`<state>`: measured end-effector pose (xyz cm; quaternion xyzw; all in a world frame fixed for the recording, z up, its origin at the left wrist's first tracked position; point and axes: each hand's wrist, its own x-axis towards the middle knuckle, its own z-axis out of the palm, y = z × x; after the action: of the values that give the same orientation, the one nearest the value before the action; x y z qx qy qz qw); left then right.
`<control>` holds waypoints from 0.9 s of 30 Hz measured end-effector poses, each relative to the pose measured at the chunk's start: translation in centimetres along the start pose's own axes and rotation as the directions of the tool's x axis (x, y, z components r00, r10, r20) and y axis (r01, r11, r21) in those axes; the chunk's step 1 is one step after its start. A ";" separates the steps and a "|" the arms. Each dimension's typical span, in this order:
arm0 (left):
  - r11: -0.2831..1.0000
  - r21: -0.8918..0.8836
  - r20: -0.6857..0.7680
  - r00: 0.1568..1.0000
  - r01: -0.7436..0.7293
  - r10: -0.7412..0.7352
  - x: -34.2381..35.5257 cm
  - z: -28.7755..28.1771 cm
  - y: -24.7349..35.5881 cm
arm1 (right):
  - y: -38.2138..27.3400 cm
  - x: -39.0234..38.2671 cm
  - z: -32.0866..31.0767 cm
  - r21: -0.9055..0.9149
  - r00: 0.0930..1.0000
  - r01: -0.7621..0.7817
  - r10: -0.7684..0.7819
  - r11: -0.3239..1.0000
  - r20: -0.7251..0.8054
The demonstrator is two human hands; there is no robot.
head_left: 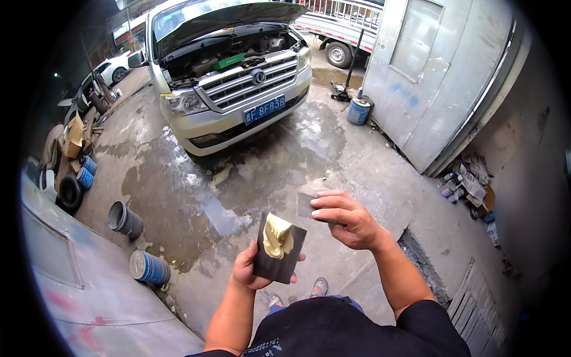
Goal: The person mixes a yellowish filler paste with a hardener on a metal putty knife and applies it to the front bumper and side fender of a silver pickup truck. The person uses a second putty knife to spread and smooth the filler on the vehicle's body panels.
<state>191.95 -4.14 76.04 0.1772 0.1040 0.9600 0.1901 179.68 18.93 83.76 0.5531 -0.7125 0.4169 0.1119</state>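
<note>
Dark-grey flat rectangular board in left hand, fingers wrapped under and gripping its side edges, cream paste mound on top, right hand apart to the right, fingers pinching thin grey flat spreader, pale open-bonnet van ahead.

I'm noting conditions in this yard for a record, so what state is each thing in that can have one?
Left hand: closed around the dark board
Dark board: held, loaded with paste
Cream paste: heaped, not spread flat
Right hand: gripping a thin flat piece
Thin flat piece: held, apart from the paste
Van bonnet: raised
Concrete ground: wet in patches
Grey bucket: open-topped
</note>
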 end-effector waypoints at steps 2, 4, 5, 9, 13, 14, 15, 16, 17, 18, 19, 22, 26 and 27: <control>0.975 0.193 -0.109 0.986 -0.106 0.129 0.8 0.7 0.2 | 0.4 -2.7 -0.4 0.410 0.941 -0.256 0.323 0.875 -0.103; 0.919 0.365 -0.196 0.953 -0.150 0.233 1.5 1.6 0.4 | -0.8 -4.1 0.5 0.830 0.811 -0.330 0.586 0.449 0.006; 0.880 0.440 -0.190 0.939 -0.180 0.287 1.8 1.5 0.0 | -1.1 -5.3 1.5 0.840 0.733 -0.453 0.661 0.298 0.161; 0.680 0.701 -0.130 0.900 -0.214 0.417 2.2 -0.6 -1.6 | -1.9 -4.3 6.7 0.844 0.648 -0.536 0.653 0.026 0.392; 0.362 0.931 -0.104 0.916 -0.048 0.388 1.5 -1.9 -1.3 | -1.1 -1.7 5.5 0.911 0.706 -0.411 0.617 -0.044 0.348; 0.242 0.970 -0.087 0.941 0.005 0.326 1.3 -1.9 -0.2 | -1.2 -1.0 4.3 0.936 0.739 -0.351 0.602 -0.042 0.304; 0.114 0.992 -0.080 0.960 0.051 0.268 1.1 -1.9 0.5 | -1.1 -0.6 2.8 0.948 0.770 -0.319 0.585 0.005 0.255; 0.511 0.854 -0.248 0.937 0.092 0.246 1.1 -1.2 0.8 | -1.1 -0.4 1.6 0.939 0.846 -0.288 0.509 0.189 0.157; 0.745 0.662 -0.290 0.945 0.084 0.151 1.5 -1.1 1.5 | -1.0 -0.5 0.5 0.902 0.910 -0.235 0.409 0.363 0.072; 0.855 0.510 -0.295 0.953 0.093 0.072 1.4 -0.5 1.9 | -1.1 -1.1 0.2 0.850 0.947 -0.189 0.320 0.491 0.026; 0.936 0.337 -0.289 0.957 0.103 -0.001 1.0 0.0 2.0 | -1.4 -0.2 -0.3 0.718 0.991 -0.094 0.135 0.689 0.001; 0.991 0.082 -0.101 0.990 0.104 -0.095 0.4 -0.8 1.1 | -2.9 1.7 0.6 0.427 0.989 -0.084 0.024 0.900 0.143; 0.992 0.032 -0.115 0.987 0.121 -0.117 0.2 -1.0 0.7 | -0.1 0.8 1.3 0.251 0.986 -0.099 0.061 0.963 0.154; 0.992 0.039 -0.091 0.989 0.122 -0.118 0.3 -1.2 0.8 | 0.8 0.4 1.2 0.228 0.981 -0.136 0.099 0.964 0.168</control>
<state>191.04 -4.89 75.26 0.1322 0.1441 0.9512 0.2386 179.22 17.80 82.88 0.5499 -0.6955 0.4611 -0.0362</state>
